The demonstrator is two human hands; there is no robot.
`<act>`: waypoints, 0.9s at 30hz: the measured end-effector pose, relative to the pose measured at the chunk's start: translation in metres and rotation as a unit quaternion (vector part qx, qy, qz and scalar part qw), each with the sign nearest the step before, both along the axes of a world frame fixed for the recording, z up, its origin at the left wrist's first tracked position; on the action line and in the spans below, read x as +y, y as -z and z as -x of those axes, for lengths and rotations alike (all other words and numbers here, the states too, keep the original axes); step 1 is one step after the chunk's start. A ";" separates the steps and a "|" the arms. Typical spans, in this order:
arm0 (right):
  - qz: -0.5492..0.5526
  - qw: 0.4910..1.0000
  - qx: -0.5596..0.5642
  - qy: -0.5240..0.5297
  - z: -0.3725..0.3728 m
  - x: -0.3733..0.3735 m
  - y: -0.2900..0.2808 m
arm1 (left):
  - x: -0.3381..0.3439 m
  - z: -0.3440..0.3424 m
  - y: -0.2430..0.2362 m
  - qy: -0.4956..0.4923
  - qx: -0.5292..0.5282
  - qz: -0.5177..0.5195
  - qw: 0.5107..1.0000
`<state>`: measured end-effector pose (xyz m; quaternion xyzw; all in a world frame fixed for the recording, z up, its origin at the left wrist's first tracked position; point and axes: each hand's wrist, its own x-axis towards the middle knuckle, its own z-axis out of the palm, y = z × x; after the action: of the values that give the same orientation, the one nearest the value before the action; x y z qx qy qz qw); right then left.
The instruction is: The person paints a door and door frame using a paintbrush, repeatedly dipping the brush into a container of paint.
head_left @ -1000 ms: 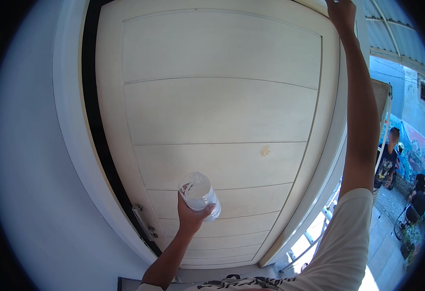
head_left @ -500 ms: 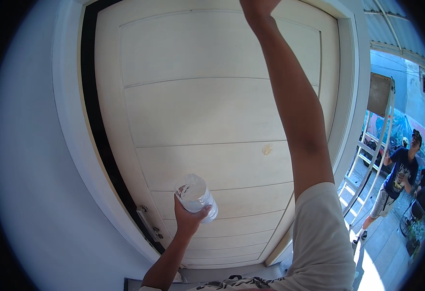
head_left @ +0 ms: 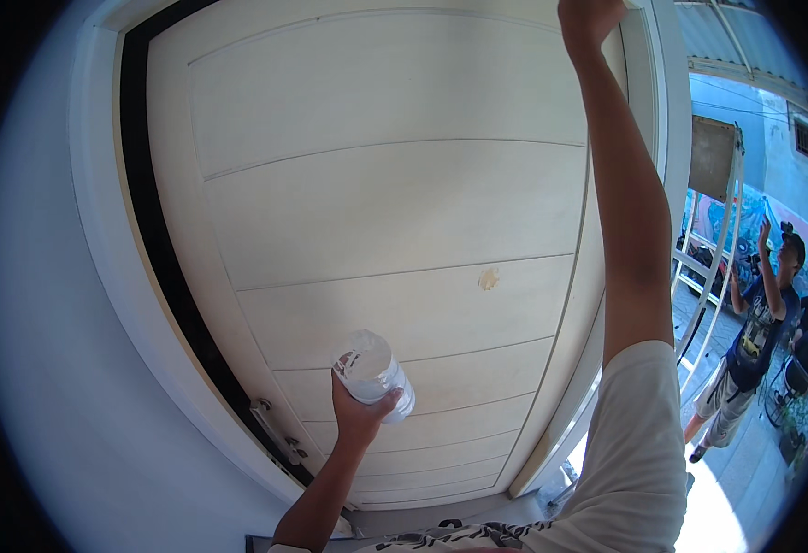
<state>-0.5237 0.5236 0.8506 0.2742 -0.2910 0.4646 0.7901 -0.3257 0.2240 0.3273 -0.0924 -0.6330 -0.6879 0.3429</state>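
"Container point(head_left: 377, 373) first: where is it?"

"In the left hand point(head_left: 358, 405), tilted, its open mouth upward, in front of the lower panels of the door point(head_left: 404, 207). The fingers curl around its side, and the thumb lies across the near face."

"And the left forearm?"

"Slants up from the bottom of the view."

"The right hand point(head_left: 592, 20)?"

"Raised high on a slightly bent arm. The top of the view cuts it off, so I can't tell whether its fingers are spread or closed."

"What bounds the space?"

"A dark strip point(head_left: 134, 138) on the left, the handle point(head_left: 277, 431) near its lower end; the door frame point(head_left: 648, 88) on the right. Between container and right arm lies open room before flat panelling with a tan patch point(head_left: 488, 278)."

"Outside?"

"A ladder point(head_left: 729, 226), with a person point(head_left: 749, 341) standing near it."
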 end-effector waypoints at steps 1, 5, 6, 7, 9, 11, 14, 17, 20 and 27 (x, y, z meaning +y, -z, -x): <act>0.057 0.996 -0.037 0.055 0.009 0.019 0.001 | -0.002 0.000 0.002 0.003 0.001 0.000 1.000; 0.176 0.977 -0.014 0.121 0.023 0.094 0.003 | 0.002 0.005 0.002 0.007 0.004 0.005 1.000; 0.188 0.973 -0.033 0.127 0.027 0.107 0.003 | 0.003 0.006 0.002 0.009 0.005 0.003 1.000; 0.199 0.970 -0.052 0.131 0.023 0.109 0.004 | 0.004 0.007 0.002 0.009 0.006 0.000 1.000; 0.157 0.976 -0.010 0.149 0.019 0.099 -0.008 | 0.007 0.010 0.003 0.020 0.006 -0.008 1.000; 0.118 0.979 -0.006 0.167 0.011 0.037 -0.009 | 0.004 0.012 0.007 0.016 0.000 -0.015 1.000; -0.040 0.994 0.055 0.088 -0.036 -0.100 0.017 | -0.015 0.012 0.023 -0.010 0.011 -0.002 1.000; -0.142 0.983 0.116 0.018 -0.060 -0.175 0.024 | -0.016 0.021 0.032 0.016 0.007 -0.023 1.000; -0.135 0.987 0.084 -0.008 -0.061 -0.166 0.020 | -0.012 0.027 0.036 0.024 0.013 -0.017 0.999; -0.035 0.998 0.020 0.053 0.014 -0.023 0.015 | -0.010 0.026 0.038 0.009 0.005 -0.022 1.000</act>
<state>-0.5378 0.5006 0.8359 0.2952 -0.3048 0.4064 0.8092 -0.3518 0.2137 0.2892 -0.0941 -0.6152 -0.7043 0.3415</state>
